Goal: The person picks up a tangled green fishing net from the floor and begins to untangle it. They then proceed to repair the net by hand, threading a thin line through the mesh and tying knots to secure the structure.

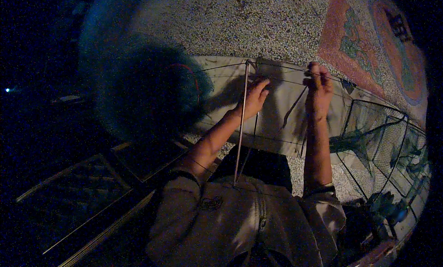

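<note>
Left hand (253, 98) fingers spread open on the pale sheet (277, 110) beside a thin rod (241, 128); right hand (318, 89) fingers pinch a taut cord (286, 68)

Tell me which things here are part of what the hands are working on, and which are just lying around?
In hand:
- left hand on the pale fabric sheet
- right hand gripping the cord along the sheet's top edge
- thin rod standing from the lap to that edge

Lying about:
- folding net cage, right
- green netting heap, left
- wooden slats, lower left
</note>
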Motion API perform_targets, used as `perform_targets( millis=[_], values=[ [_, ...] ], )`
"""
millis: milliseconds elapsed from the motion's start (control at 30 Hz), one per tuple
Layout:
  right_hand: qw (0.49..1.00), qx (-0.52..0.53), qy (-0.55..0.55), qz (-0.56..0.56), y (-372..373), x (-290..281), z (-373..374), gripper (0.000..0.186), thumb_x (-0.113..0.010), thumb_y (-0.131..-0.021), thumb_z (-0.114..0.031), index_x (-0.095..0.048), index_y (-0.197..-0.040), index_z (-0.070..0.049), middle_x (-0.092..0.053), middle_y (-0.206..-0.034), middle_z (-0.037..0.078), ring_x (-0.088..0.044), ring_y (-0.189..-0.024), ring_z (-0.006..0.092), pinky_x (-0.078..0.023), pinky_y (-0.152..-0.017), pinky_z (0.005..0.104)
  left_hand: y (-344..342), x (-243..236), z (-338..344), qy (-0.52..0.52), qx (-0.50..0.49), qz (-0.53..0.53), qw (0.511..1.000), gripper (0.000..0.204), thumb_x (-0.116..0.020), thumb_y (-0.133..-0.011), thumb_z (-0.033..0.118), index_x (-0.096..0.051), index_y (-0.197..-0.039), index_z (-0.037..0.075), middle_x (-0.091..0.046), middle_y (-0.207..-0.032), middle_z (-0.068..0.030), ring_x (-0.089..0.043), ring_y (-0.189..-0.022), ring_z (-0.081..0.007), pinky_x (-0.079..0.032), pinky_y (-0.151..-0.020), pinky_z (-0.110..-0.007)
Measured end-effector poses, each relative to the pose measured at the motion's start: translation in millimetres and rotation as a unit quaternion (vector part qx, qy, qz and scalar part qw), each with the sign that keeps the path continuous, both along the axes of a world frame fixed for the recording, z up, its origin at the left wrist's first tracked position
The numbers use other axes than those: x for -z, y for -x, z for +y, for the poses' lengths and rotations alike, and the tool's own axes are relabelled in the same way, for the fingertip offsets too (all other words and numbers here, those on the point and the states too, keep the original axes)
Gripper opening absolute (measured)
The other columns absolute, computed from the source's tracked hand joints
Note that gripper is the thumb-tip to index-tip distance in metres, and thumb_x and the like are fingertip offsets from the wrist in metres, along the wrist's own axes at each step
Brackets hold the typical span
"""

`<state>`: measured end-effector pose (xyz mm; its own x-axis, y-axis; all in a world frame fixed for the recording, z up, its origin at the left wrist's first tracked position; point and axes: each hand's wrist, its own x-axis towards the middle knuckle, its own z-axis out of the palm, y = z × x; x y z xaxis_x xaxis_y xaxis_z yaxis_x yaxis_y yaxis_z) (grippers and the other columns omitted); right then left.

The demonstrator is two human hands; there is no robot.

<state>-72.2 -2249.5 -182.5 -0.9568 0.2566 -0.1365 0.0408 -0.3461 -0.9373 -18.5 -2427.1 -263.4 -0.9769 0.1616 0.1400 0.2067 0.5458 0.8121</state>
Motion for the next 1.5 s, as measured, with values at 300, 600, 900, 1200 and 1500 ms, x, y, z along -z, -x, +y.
perform_targets(
  millis=[300, 600, 900, 1200, 1500],
  values=[
    [1.0, 0.004, 0.014, -0.019, 23, -21, 9, 0.022, -0.061, -0.077, -0.02, -0.063, -0.089, -0.002, -0.055, -0.068, -0.001, -0.042, -0.056, 0.0056, -0.033, -0.049, 0.0199, 6, -20, 11, 0.063, -0.042, -0.038, 0.996, 0.048, -0.049, -0.078, 0.003, -0.033, -0.123, 0.006, -0.044, -0.113, -0.021, -0.043, -0.103, -0.0379, -0.035, -0.088, -0.039],
    [0.9, -0.004, -0.428, 0.081, 24, 18, 10, 0.023, -0.061, -0.076, -0.018, -0.061, -0.094, -0.004, -0.061, -0.074, 0.01, -0.055, -0.062, 0.0179, -0.042, -0.056, 0.0278, 11, -19, 9, -0.018, -0.026, -0.023, 0.999, 0.013, -0.052, -0.075, -0.001, -0.053, -0.088, -0.001, -0.05, -0.089, -0.0136, -0.049, -0.085, -0.0288, -0.041, -0.076, -0.032],
    [0.585, -0.303, -0.75, 0.061, -6, 66, -44, 0.013, -0.055, -0.066, -0.013, -0.061, -0.075, -0.006, -0.052, -0.095, 0.009, -0.054, -0.087, 0.0236, -0.049, -0.062, 0.0355, 8, -19, -4, 0.026, -0.003, 0.034, 0.999, 0.011, -0.052, -0.072, -0.003, -0.054, -0.083, -0.001, -0.05, -0.088, -0.0133, -0.052, -0.082, -0.0287, -0.044, -0.07, -0.031],
    [0.614, -0.347, -0.707, 0.06, 2, 70, -44, 0.015, -0.055, -0.067, -0.015, -0.062, -0.076, -0.005, -0.056, -0.095, 0.013, -0.057, -0.084, 0.0269, -0.049, -0.065, 0.0356, 10, -17, -10, 0.066, 0.001, 0.03, 0.997, 0.015, -0.049, -0.07, 0.002, -0.052, -0.084, 0.002, -0.052, -0.086, -0.0168, -0.052, -0.078, -0.0361, -0.045, -0.064, -0.039],
    [0.596, -0.444, -0.669, -0.01, 18, 87, -34, 0.032, -0.052, -0.073, -0.034, -0.058, -0.087, -0.007, -0.06, -0.083, 0.015, -0.059, -0.078, 0.0312, -0.048, -0.067, 0.0394, 7, 28, -2, 0.045, -0.077, -0.026, 0.996, 0.026, -0.051, -0.069, 0.004, -0.053, -0.095, 0.0, -0.057, -0.084, -0.0202, -0.056, -0.077, -0.0345, -0.045, -0.067, -0.038]
  ],
)
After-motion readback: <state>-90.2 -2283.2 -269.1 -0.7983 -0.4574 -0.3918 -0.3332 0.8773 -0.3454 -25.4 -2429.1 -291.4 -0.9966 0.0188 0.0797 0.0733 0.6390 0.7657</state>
